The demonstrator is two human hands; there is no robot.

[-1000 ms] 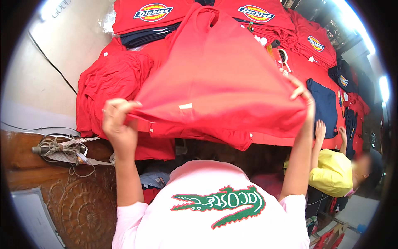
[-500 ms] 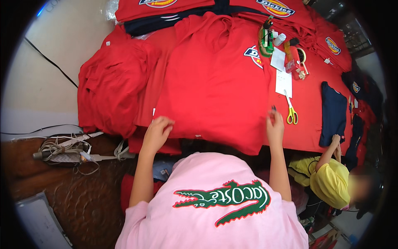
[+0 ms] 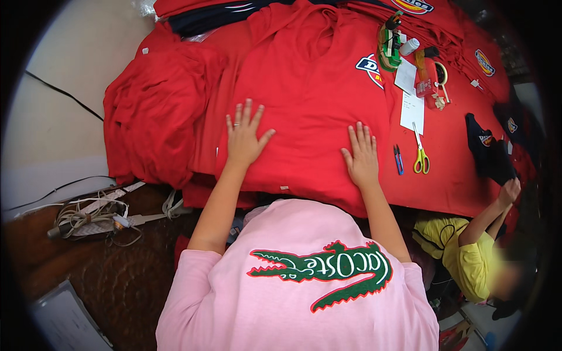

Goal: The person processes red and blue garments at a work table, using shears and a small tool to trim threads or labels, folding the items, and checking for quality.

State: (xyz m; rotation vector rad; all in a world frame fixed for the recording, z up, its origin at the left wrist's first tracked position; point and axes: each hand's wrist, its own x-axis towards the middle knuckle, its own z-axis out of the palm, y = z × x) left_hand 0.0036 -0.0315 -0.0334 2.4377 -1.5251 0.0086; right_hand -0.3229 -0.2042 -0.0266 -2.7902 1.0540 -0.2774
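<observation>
Head view: red V-neck fabric shirt (image 3: 310, 76) laid out on the red-covered counter (image 3: 456, 187), neckline at the far end, round-coloured logo patch on its right upper part. Left hand (image 3: 247, 139) palm down on the shirt's left middle, fingers spread and apart, clamped on nothing. Right hand (image 3: 362, 157) likewise flat, near the shirt's right edge, fingers slightly apart, thumb out toward the left. Shirt lies beneath both hands, a wide stretch of cloth between them.

Edges: near hem, with a small pale tag (image 3: 284, 188), reaches the counter's front edge, close to the wearer's body. Left side: crumpled heap of red cloth (image 3: 155, 117) beside the shirt, limiting room. Right side: slim blue pen-like tool (image 3: 398, 159) and yellow-handled scissors (image 3: 420, 158) just beyond the shirt; white paper sheet (image 3: 413, 114) beyond them. Red surface shows from the scissors toward a dark navy garment (image 3: 490, 155) near a co-worker.
</observation>
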